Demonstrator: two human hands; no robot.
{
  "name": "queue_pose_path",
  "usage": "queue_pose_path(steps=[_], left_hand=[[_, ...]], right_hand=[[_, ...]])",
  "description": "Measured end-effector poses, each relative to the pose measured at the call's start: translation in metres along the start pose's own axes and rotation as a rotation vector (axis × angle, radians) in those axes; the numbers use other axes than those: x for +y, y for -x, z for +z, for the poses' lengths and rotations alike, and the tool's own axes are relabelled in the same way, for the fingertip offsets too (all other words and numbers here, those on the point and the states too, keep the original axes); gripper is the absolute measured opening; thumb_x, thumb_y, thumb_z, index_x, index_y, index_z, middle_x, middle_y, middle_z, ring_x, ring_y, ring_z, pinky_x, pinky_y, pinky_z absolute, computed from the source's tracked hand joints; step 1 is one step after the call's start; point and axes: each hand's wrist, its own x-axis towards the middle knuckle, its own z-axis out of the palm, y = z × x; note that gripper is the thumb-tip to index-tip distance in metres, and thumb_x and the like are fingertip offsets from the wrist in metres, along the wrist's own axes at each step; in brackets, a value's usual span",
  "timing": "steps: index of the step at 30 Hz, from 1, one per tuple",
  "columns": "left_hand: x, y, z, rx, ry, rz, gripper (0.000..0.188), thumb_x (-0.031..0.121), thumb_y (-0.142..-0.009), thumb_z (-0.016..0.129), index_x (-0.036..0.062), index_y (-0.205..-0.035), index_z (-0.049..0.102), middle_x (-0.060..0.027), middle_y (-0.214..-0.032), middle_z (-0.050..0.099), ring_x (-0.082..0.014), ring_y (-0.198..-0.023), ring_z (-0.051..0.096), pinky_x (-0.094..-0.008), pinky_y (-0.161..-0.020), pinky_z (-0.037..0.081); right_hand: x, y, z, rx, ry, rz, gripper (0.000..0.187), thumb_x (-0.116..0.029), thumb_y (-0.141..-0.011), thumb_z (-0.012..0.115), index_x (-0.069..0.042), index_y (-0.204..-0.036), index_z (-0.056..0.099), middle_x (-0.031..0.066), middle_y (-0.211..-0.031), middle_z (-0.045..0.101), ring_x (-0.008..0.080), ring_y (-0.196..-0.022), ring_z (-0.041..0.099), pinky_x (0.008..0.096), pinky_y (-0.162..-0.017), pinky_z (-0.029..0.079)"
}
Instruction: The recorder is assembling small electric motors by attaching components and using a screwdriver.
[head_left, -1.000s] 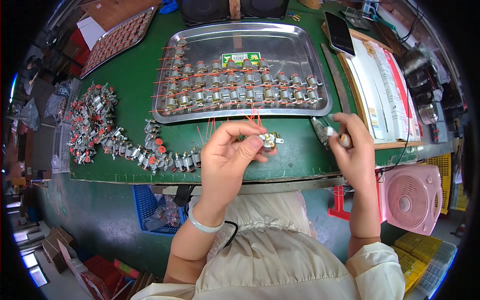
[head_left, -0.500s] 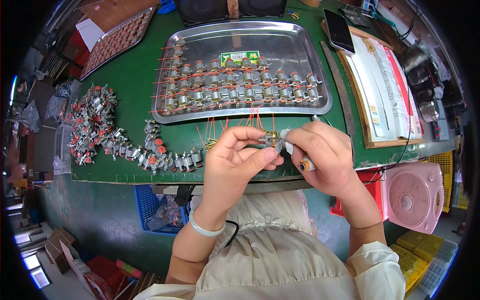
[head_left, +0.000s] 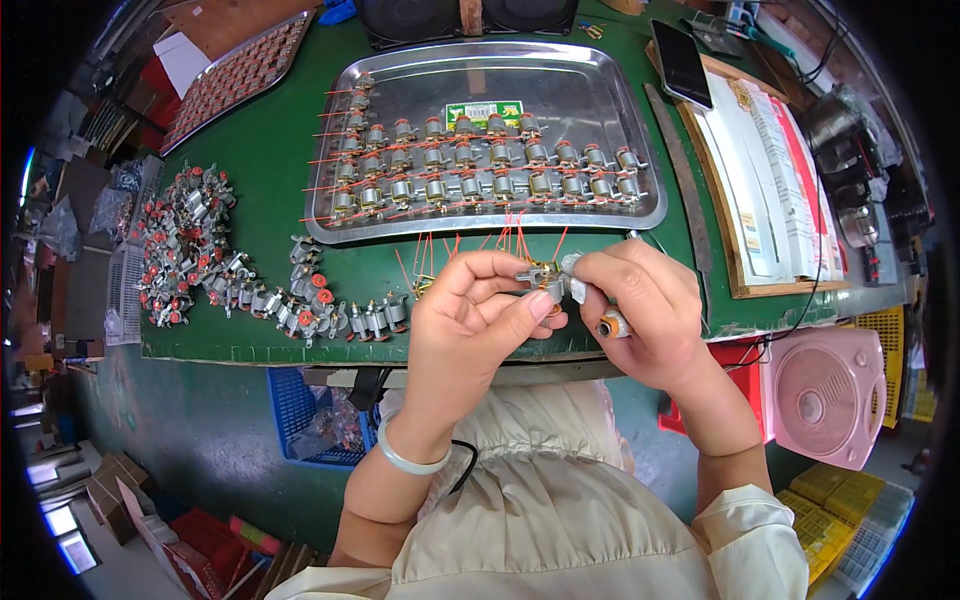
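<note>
Just in front of the tray, my left hand pinches a small grey metal solenoid-like part between thumb and fingers. Close against it is my right hand, its fingers closed around a slim tool whose wrapped, round, brownish end sticks out below the palm. Whitish wrapping shows at the right fingertips beside the part. The tool's working tip is hidden. Behind my hands lie thin red wires with brass-coloured ends, partly covered by the left hand.
A metal tray holds rows of similar parts with red wires. To the left, a heap of loose parts trails toward my left hand. A flat metal strip, a clipboard with papers and a phone are on the right.
Both hands stay nearly in place around the part. One red wire behind them now leans further right. The whole view has shifted very slightly.
</note>
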Motion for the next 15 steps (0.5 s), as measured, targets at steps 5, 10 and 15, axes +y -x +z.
queue_pose_path(steps=[5, 10, 15], left_hand=[[0.0007, -0.0007, 0.0003, -0.007, -0.009, 0.015, 0.027, -0.004, -0.080, 0.056, -0.0046, -0.105, 0.045, -0.0125, -0.093, 0.055, -0.0179, -0.080, 0.062, -0.0232, -0.069, 0.052], [0.0015, 0.0013, -0.0007, -0.026, -0.062, 0.032, 0.031, -0.004, -0.081, 0.056, -0.0049, -0.110, 0.044, -0.0119, -0.096, 0.055, -0.0173, -0.082, 0.061, -0.0231, -0.070, 0.051], [0.0003, 0.0009, -0.0022, -0.048, -0.102, 0.058, 0.034, -0.003, -0.080, 0.057, -0.0051, -0.113, 0.048, -0.0115, -0.097, 0.057, -0.0164, -0.084, 0.061, -0.0237, -0.072, 0.051]], right_hand=[[-0.0009, -0.0006, -0.0012, -0.020, -0.015, 0.018, 0.041, 0.002, -0.048, 0.059, -0.002, -0.088, 0.055, 0.0041, -0.066, 0.050, 0.0196, -0.055, 0.053, 0.0296, -0.043, 0.039], [-0.0007, -0.0006, 0.0000, -0.002, 0.001, -0.004, 0.039, 0.001, -0.049, 0.059, -0.002, -0.088, 0.055, 0.0042, -0.066, 0.050, 0.0191, -0.055, 0.053, 0.0294, -0.043, 0.039], [-0.0016, -0.0006, 0.0001, -0.001, -0.009, -0.001, 0.040, 0.000, -0.050, 0.060, -0.002, -0.089, 0.055, 0.0037, -0.066, 0.050, 0.0191, -0.054, 0.053, 0.0297, -0.043, 0.039]])
